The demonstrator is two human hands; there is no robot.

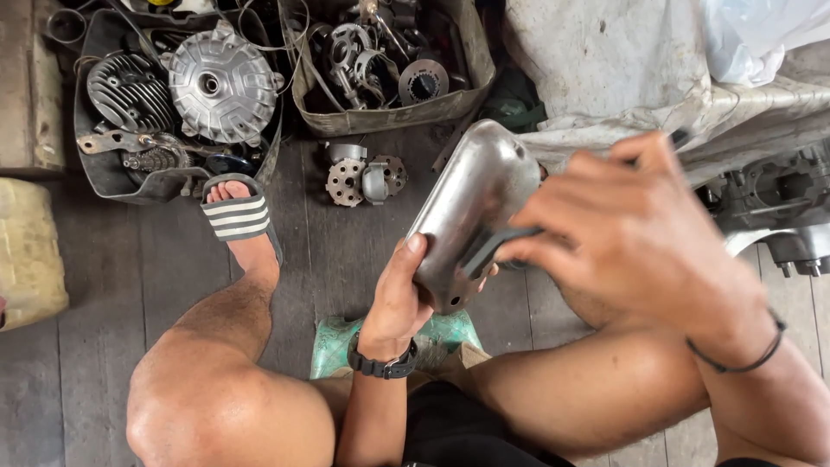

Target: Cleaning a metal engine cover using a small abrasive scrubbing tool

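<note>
Two hands work one part: the left hand (399,298) clamps the lower edge of a curved, dull-grey metal engine cover (471,207), thumb across its face, while the right hand (635,238) closes its fingers on a dark flat strip (494,245) — perhaps a scraper or abrasive piece — pressed against the cover's side. The cover is held in the air above the knees, over the worn plank floor (112,268). Its smooth, rounded shell looks slippery; with grip only at one end, a hard push from the strip could twist it loose and drop it toward the sandalled foot (239,216). Finned cylinders and a ribbed hub fill the tray (95,169) — all hard, oily metal.
</note>
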